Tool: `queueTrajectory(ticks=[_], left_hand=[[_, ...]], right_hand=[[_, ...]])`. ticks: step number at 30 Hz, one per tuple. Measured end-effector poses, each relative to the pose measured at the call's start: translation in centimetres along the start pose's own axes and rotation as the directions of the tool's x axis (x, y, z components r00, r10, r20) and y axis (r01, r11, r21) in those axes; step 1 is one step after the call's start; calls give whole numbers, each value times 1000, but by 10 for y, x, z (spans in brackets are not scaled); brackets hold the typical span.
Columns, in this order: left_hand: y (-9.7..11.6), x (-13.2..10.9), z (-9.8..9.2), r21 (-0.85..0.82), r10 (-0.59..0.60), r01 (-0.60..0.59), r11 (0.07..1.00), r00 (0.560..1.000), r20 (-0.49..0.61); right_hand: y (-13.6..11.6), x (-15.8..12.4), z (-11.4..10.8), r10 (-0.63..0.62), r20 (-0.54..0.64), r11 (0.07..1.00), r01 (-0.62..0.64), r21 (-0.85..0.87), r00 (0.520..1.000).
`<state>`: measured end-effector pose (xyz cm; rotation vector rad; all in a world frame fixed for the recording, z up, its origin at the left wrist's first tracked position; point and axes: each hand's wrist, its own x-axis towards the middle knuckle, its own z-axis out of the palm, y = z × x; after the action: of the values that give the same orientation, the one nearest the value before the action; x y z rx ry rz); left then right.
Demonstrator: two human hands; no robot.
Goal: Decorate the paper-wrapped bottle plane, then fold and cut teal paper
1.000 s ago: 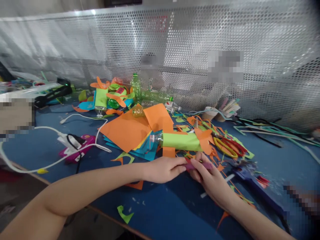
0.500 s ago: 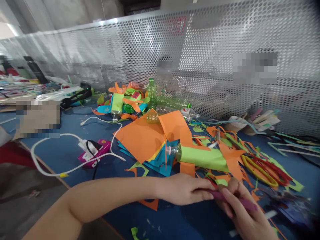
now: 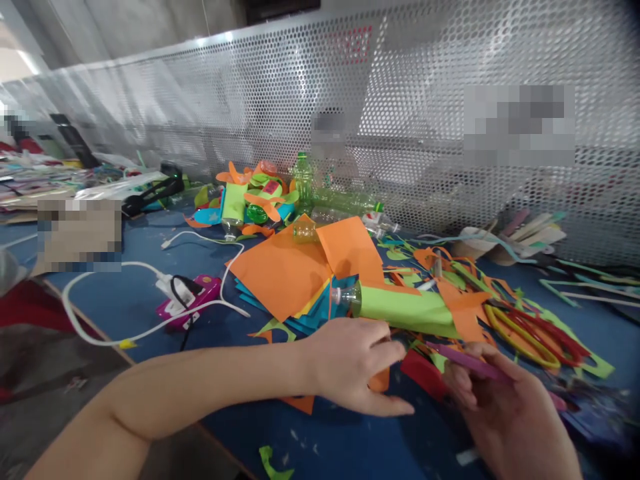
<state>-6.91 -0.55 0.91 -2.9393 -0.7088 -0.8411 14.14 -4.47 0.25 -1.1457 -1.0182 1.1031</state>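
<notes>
A slim purple pen (image 3: 470,363) rests in my right hand (image 3: 515,413), its narrow tip pointing left and its rear end showing past the thumb side. My left hand (image 3: 350,370) hovers palm down over the table, thumb spread away from the bent fingers, with orange paper visible in the gap. Just beyond both hands lies a clear plastic bottle (image 3: 353,297) on its side, wrapped in light green paper (image 3: 405,310). Orange paper fins (image 3: 465,307) stand out at its far right end. A red piece (image 3: 425,375) lies between my hands.
Orange sheets (image 3: 280,267) cover blue sheets (image 3: 320,313) behind the bottle. At left is a pink power strip (image 3: 193,303) with a white cable. Red-and-yellow-handled scissors (image 3: 525,340) lie right among paper scraps. Finished-looking paper-clad bottles (image 3: 235,207) stand before a perforated metal divider (image 3: 225,107).
My left hand has let go of the pen's left end and moved left, its fingers spreading. The pen stays in my right hand, its tip now uncovered.
</notes>
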Motion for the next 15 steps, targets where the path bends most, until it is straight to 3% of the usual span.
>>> queueTrajectory(ticks=[3, 5, 10, 15], left_hand=[[-1, -10, -5, 171, 96, -115, 978, 988, 117], [1, -17, -9, 266, 97, -148, 953, 976, 195], [2, -21, -11, 438, 151, -198, 877, 979, 139], [-4, -13, -6, 414, 320, -372, 831, 928, 191]], right_hand=[[-1, -2, 3, 132, -62, 976, -119, 180, 989], [-2, -3, 5, 133, -49, 971, -120, 207, 990], [-1, -4, 6, 93, -28, 975, -86, 203, 995], [1, -11, 5, 55, 48, 976, -64, 210, 997]])
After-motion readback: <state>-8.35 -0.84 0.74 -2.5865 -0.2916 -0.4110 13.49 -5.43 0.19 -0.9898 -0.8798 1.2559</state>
